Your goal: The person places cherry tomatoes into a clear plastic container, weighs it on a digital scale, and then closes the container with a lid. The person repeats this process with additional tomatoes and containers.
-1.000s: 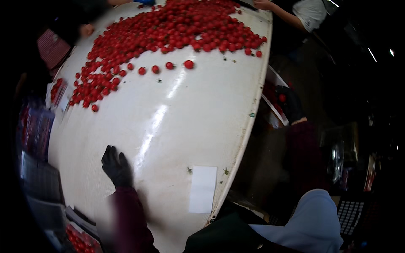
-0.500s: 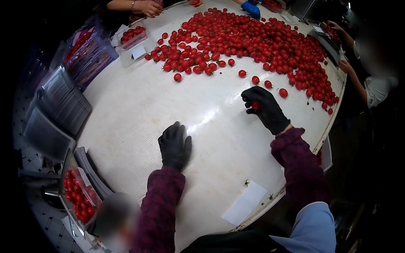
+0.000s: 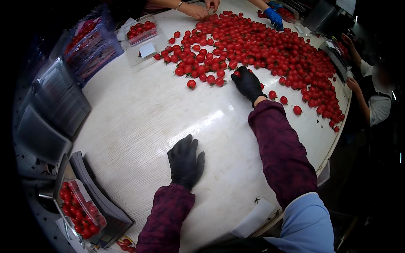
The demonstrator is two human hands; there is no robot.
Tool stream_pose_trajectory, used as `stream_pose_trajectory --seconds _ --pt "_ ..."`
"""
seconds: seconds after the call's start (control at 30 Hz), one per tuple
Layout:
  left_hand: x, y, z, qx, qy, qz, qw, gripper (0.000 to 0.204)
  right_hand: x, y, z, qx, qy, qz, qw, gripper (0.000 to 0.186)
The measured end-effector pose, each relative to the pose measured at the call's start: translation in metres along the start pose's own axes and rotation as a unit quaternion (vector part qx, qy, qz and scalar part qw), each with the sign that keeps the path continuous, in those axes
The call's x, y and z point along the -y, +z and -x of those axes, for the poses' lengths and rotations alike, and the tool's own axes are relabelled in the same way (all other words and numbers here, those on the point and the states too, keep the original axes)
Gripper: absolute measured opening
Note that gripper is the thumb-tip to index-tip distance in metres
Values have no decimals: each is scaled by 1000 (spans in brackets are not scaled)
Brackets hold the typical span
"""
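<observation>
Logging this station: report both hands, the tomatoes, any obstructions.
Right hand at tomato pile, one tomato at fingertips, grip unclear. Left hand open over white table. Loose tomatoes lie close around right hand.

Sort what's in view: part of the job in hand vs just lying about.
Likely in the job:
- right hand, holding a red tomato
- left hand, empty, at the white table
- tomato pile
- stacked plastic containers, left

Likely just lying about:
- white paper slip
- loose stalk beside it

Clr plastic tray stacks [image 3: 63, 97] at L, nr purple bag [image 3: 101, 57]; wht paper [image 3: 253, 218] on tbl [image 3: 126, 118], nr edge.
</observation>
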State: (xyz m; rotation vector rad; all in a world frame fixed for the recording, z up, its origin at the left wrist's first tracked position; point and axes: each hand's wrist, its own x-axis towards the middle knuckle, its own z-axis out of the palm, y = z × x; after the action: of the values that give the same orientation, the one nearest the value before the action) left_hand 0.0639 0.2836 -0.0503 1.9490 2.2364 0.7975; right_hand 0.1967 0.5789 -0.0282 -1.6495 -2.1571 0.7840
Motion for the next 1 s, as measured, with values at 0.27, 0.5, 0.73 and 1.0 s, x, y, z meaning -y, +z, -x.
stream_pose_trajectory --seconds 0.27,0.5,0.73,1.0 --pt "0 0 -1 1 5 4 1000 42 -15 -25 -14 6 -6 -448 894 26" --pt "-2 -3 0 -2 3 13 1000 42 33 9 -50 -91 -160 235 954 26" --pt "0 -2 0 -5 2 9 1000 42 23 2 -51 -94 -30 -253 962 24" --pt "0 -4 -1 4 -4 28 1000 42 2 -23 -2 23 -25 -458 889 21"
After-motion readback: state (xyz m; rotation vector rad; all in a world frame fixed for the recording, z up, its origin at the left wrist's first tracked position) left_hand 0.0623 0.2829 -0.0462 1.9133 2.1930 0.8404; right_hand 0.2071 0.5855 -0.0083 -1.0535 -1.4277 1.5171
